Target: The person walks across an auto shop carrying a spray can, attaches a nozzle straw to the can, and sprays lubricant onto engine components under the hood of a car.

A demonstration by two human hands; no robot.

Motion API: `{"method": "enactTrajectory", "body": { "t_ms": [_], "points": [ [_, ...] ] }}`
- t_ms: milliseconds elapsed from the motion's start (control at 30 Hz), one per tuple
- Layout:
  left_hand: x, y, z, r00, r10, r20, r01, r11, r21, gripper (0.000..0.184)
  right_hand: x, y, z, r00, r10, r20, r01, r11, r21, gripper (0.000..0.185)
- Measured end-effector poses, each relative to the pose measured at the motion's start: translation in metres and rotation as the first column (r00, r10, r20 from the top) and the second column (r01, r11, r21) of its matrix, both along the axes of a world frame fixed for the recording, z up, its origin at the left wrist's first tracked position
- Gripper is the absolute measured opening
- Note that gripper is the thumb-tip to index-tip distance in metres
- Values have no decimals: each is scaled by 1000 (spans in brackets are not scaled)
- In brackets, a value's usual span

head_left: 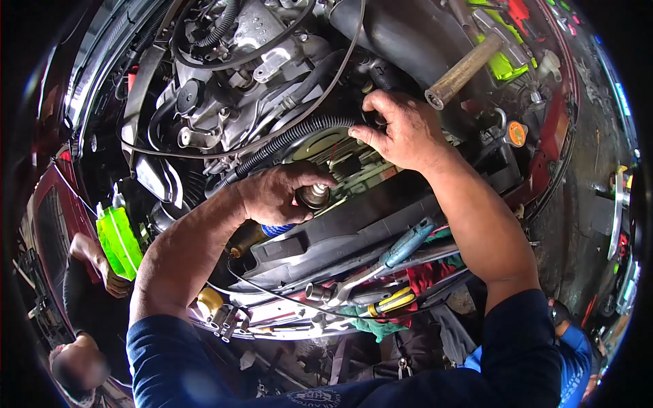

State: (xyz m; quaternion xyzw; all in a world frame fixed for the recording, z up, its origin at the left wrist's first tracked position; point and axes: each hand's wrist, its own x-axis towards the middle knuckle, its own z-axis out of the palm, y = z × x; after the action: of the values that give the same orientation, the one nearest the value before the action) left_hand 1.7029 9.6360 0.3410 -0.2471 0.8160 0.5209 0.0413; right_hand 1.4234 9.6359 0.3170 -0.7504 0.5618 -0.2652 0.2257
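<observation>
My left hand (275, 194) is closed around an aerosol can (314, 197), seen from its top, with the index finger at the nozzle. A blue patch (277, 230) shows below that hand. My right hand (408, 129) reaches into the engine bay beside the end of a black corrugated hose (292, 139). Its thumb and index finger curl around something dark, and the other fingers are hidden. Under both hands lies a gap with belts and pulleys (333, 153), behind the black radiator shroud (326, 234).
A wooden-handled hammer (466, 71) rests at upper right. Along the front edge lie a blue-handled ratchet (408, 245), a yellow screwdriver (392, 301), sockets (228, 319) and rags (381, 326). A thin cable (265, 144) loops over the engine. Another person's hand (112, 279) is at left.
</observation>
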Motion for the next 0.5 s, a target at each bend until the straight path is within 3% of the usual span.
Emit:
{"method": "enactTrajectory", "body": {
  "t_ms": [100, 200, 433, 500],
  "points": [
    [2, 0, 10, 998, -19, -67, 13, 995, -99, 68, 1, 2, 0, 1000, 4, -8, -4, 999, -46, 43],
    [1, -3, 16, 974, -42, -224, 40, 999, -13, 66, 1, 0, 0, 1000, 8, 8, -8, 998, -59, 43],
    [-3, -5, 56, 952, -96, -292, 78, 994, -72, 66, -1, 0, -5, 1000, 23, 5, -22, 995, -94, 45],
    [-4, -2, 69, 897, -90, -433, 34, 990, -134, 67, 0, 0, -5, 999, 12, -37, -15, 996, -88, 45]
  ]
}}
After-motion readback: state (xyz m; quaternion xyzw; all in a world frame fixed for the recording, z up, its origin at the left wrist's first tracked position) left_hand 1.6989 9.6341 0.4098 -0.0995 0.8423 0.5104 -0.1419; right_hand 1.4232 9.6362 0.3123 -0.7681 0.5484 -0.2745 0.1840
